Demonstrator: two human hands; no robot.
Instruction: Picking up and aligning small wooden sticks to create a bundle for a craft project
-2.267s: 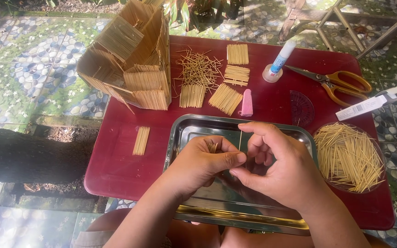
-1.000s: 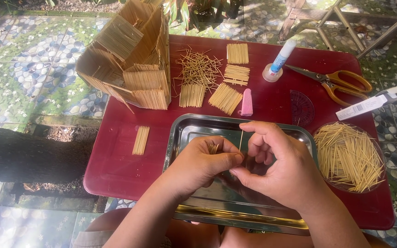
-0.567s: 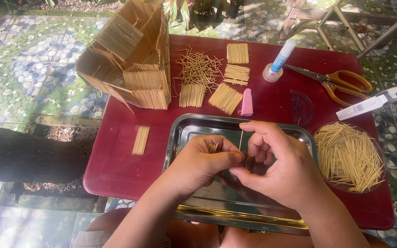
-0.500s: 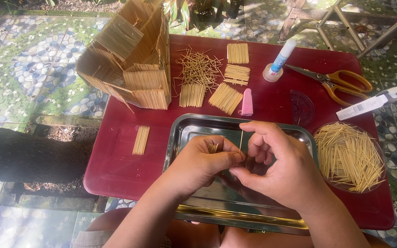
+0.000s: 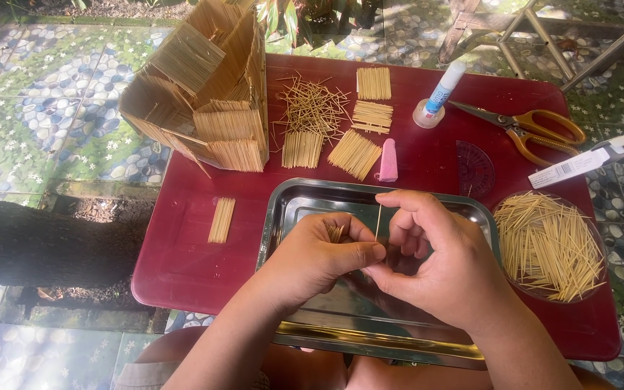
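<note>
We pinch one thin stick upright over the steel tray, centre frame.

Our right hand (image 5: 438, 263) nips the toothpick (image 5: 378, 222) between thumb and forefinger, its long axis vertical, tip pointing to the top of the frame; our left hand (image 5: 319, 256) is curled shut on a small bundle of sticks (image 5: 336, 232), mostly hidden by the fingers. Both hover above the metal tray (image 5: 290, 209), whose floor they largely cover. The tray's near rim meets the red table (image 5: 182, 253) edge; open room lies left, around a flat stick panel (image 5: 221, 219).
</note>
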